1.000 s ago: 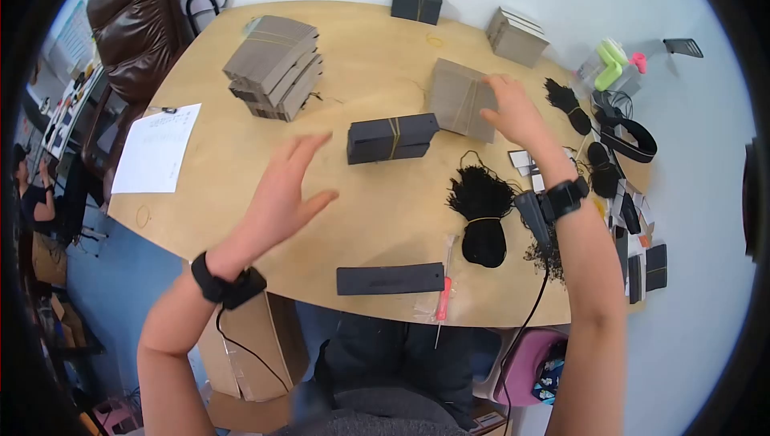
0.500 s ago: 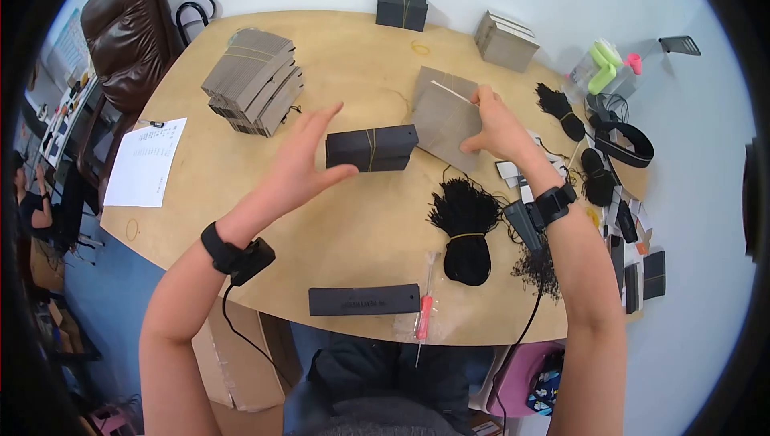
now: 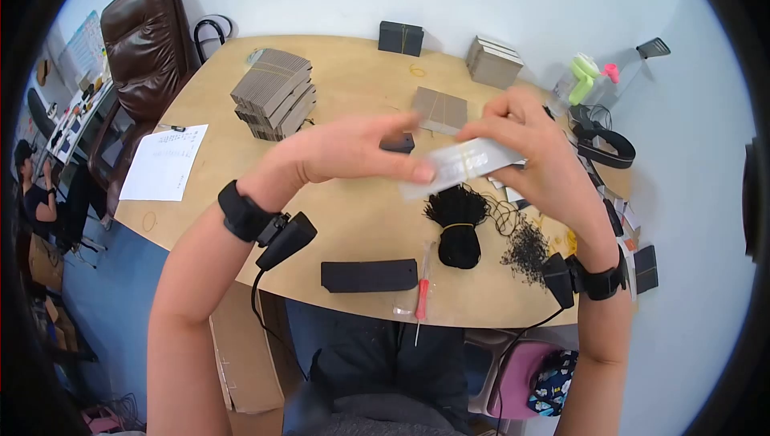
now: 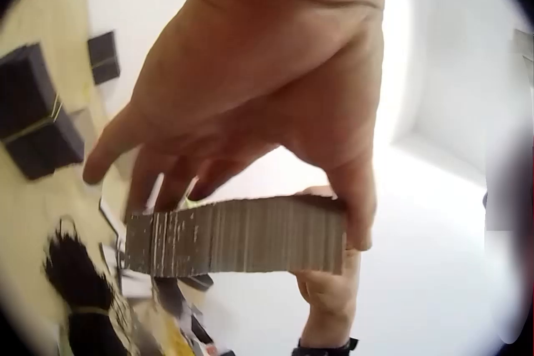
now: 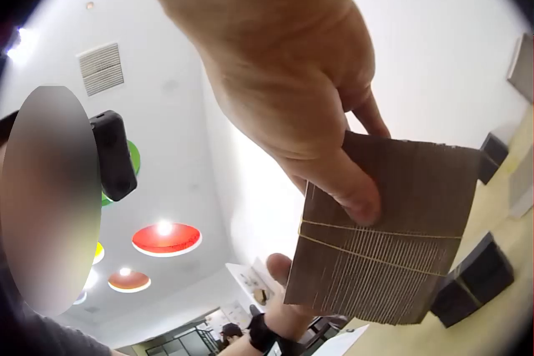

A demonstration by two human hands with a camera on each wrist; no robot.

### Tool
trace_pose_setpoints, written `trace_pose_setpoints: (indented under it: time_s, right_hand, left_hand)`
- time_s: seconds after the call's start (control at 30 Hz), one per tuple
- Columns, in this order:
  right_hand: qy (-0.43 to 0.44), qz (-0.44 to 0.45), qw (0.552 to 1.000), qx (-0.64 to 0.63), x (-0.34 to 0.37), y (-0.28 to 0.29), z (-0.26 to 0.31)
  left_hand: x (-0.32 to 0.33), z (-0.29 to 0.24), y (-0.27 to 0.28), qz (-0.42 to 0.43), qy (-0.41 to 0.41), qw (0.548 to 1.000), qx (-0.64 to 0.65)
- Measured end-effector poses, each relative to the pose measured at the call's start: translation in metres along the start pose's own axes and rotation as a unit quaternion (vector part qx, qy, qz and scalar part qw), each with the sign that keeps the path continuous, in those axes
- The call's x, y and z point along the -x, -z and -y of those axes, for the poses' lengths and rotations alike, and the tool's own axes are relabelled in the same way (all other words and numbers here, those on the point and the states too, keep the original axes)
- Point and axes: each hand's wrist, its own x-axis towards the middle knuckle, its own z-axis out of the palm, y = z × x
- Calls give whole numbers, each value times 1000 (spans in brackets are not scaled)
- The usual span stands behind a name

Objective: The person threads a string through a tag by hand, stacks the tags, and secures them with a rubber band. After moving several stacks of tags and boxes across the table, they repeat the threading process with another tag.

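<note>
Bundle of grey cards held above the table, nearer its right edge than its left.
The right hand pinches it; the left hand spreads loosely beside its end, contact unclear. Better grip firmly, keep edges square and avoid dragging the rubber band.

Head cam: up high, facing forward and down, widest, most of table. Left wrist: close in, left hand across top, table tipped along left edge. Right wrist: also close, angled up, ceiling at left. Both wrist views share the banded stack.
</note>
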Motion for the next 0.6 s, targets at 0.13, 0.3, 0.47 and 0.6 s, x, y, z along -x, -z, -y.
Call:
trace_pose_setpoints:
  time_s: [0.13, 0.3, 0.47, 0.6]
  right_hand:
    - [30, -102, 994, 20, 11, 0, 34]
    - [-64, -205, 974, -67, 53, -25, 57]
    - [-73, -219, 943, -239, 61, -56, 66]
    - [-166, -152, 905, -362, 82, -55, 63]
  left_hand:
    - [22, -11, -26, 118, 16, 977, 178]
    - [55, -5, -54, 40, 27, 933, 356]
    - [65, -9, -71, 21, 45, 924, 379]
    - [59, -2, -73, -42, 11, 937, 348]
